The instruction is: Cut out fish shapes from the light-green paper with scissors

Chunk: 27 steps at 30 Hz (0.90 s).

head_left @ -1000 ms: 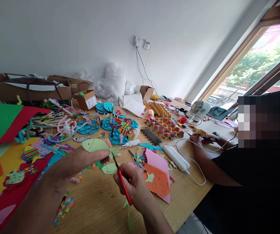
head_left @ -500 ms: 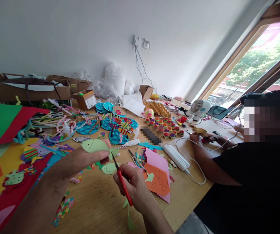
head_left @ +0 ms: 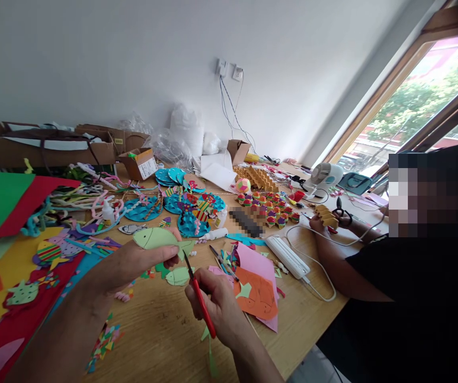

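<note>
Between thumb and fingers, my left hand (head_left: 144,266) holds a light green paper fish (head_left: 155,238) by its tail end. The fish has a drawn eye and gill line. My right hand (head_left: 216,300) is wrapped round red-handled scissors (head_left: 200,298), whose dark blades point up at the tail, close to its edge. Whether the blades touch the paper I cannot tell. Below the held fish, a second green paper fish (head_left: 180,276) lies on the table. A thin green offcut (head_left: 211,356) hangs or lies under my right hand.
Orange paper (head_left: 256,298) with drawn outlines lies on pink paper at the right, near a white power strip (head_left: 288,258). Blue paper plates (head_left: 192,226) and painted egg-carton pieces (head_left: 268,205) stand behind. A co-worker (head_left: 412,276) sits at the right, holding a carton piece and scissors.
My hands, the fish and the scissors have barely moved. The co-worker's hands have turned the carton piece and raised their scissors.
</note>
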Motion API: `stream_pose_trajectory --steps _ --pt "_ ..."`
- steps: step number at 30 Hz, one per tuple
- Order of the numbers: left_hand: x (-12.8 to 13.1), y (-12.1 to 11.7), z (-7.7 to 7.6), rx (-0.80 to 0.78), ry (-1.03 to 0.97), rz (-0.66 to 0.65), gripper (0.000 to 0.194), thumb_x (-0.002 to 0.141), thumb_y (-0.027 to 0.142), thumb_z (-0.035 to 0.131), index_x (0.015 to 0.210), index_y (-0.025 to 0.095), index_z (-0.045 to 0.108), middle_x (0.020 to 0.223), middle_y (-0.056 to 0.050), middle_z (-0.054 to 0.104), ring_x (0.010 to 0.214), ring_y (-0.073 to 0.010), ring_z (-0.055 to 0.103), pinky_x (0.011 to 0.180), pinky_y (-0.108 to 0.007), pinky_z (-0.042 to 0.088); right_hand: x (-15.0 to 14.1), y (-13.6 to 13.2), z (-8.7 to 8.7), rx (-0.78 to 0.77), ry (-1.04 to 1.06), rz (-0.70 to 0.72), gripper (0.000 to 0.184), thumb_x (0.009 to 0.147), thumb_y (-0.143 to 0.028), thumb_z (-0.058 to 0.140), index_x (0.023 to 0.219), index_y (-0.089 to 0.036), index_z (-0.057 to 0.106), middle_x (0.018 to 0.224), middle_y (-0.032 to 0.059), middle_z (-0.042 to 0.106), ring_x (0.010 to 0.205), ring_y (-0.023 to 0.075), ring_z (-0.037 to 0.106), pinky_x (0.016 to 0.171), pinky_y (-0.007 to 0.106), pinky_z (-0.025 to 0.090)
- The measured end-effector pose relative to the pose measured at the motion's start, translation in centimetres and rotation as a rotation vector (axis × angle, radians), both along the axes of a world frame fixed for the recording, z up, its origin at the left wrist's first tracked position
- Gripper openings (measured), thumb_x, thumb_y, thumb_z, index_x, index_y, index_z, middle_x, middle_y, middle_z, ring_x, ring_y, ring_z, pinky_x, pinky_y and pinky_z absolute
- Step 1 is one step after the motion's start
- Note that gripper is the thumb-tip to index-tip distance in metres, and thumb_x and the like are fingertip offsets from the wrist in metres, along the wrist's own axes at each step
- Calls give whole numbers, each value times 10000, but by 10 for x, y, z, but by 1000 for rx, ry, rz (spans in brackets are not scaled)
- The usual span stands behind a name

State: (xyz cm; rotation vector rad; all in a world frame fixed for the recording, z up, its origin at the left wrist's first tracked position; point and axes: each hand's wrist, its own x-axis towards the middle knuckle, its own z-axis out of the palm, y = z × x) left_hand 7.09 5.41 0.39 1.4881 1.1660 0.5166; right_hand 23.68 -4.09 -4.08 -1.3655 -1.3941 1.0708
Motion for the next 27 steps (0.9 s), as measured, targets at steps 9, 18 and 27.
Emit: stream_pose_trajectory --steps 9,18,27 --pt "10 11 -8 73 -566 81 122 695 332 714 716 221 669 636 41 638 637 -144 575 653 -243 502 -1 9 -19 74 227 -152 356 765 -485 656 672 -200 464 525 -59 452 487 100 402 482 218 328" --pt "7 2 -3 272 -277 22 212 739 406 657 615 234 659 608 13 643 648 -194 594 603 -279 499 5 32 40 312 305 -202 228 694 -291 721 819 -213 547 843 13 660 644 131 525 598 248 437" --pt "7 3 -6 294 -215 6 247 760 461 617 689 231 674 663 -12 668 687 -227 622 550 -275 500 0 51 54 298 245 -72 285 688 -339 720 772 -211 481 687 -54 499 601 106 466 570 229 384"
